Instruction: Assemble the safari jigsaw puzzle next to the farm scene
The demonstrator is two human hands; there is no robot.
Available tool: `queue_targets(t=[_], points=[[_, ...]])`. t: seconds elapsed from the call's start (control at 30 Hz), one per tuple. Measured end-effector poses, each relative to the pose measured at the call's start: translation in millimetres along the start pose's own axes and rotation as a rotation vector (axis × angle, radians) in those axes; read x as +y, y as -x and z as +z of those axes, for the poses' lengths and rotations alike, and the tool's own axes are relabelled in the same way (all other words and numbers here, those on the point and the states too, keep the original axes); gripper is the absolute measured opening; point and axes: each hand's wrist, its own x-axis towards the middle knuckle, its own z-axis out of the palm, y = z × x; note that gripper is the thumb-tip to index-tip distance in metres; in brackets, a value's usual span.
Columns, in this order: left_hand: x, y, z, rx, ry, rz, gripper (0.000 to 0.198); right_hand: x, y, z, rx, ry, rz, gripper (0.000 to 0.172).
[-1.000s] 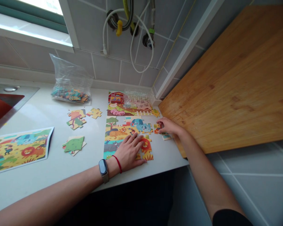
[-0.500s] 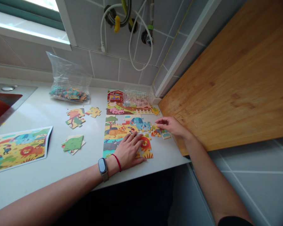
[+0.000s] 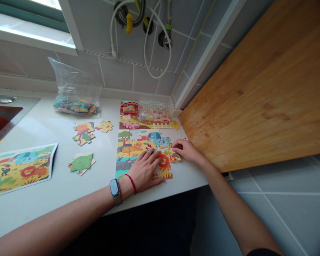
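Note:
A partly joined animal puzzle (image 3: 134, 147) lies on the white counter (image 3: 56, 185). My left hand (image 3: 145, 170) rests flat on its lower part, fingers spread, beside the lion piece (image 3: 165, 167). My right hand (image 3: 185, 149) sits at the puzzle's right edge, fingertips pinched on a small puzzle piece (image 3: 174, 155) that touches the lion section. A second puzzle with a red barn (image 3: 138, 119) lies just behind.
Loose pieces (image 3: 83, 133) and a small stack (image 3: 81, 163) lie to the left. A printed reference picture (image 3: 18, 169) sits at far left. A plastic bag of pieces (image 3: 74, 94) stands by the tiled wall. A wooden board (image 3: 258, 92) rises on the right.
My right hand has slid left from the wooden board's edge to the lion section, bringing a small piece up against the puzzle. My left hand has stayed flat.

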Motion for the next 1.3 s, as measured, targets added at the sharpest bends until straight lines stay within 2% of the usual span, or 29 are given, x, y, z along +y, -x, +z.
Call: queue_targets(t=[0.13,0.3,0.37,0.5,0.77,1.0,1.3], points=[[-0.8,0.0,1.9,0.006,0.011,-0.001,0.072,-3.4,5.5,3.9,0.077,0.070,-0.051,0.006],[-1.0,0.4,2.5,0.013,0.000,0.000,0.071,-4.6,23.5,5.9,0.239,0.127,-0.126,0.011],[-0.6,0.3,1.9,0.011,-0.006,0.001,0.071,-2.6,32.6,5.4,0.201,0.109,-0.156,0.014],[0.4,0.1,0.0,-0.005,-0.005,0.000,0.072,2.1,45.9,5.6,0.045,0.145,-0.225,0.032],[0.6,-1.0,-0.7,-0.003,0.000,-0.001,0.070,0.1,45.5,8.4,0.017,0.222,-0.221,0.034],[0.2,-0.6,0.0,-0.014,-0.012,-0.006,0.071,-16.9,46.2,2.3,-0.032,0.403,-0.216,0.034],[-0.5,0.4,0.8,0.002,-0.001,0.008,0.070,-22.6,48.8,6.5,-0.007,0.382,-0.234,0.039]])
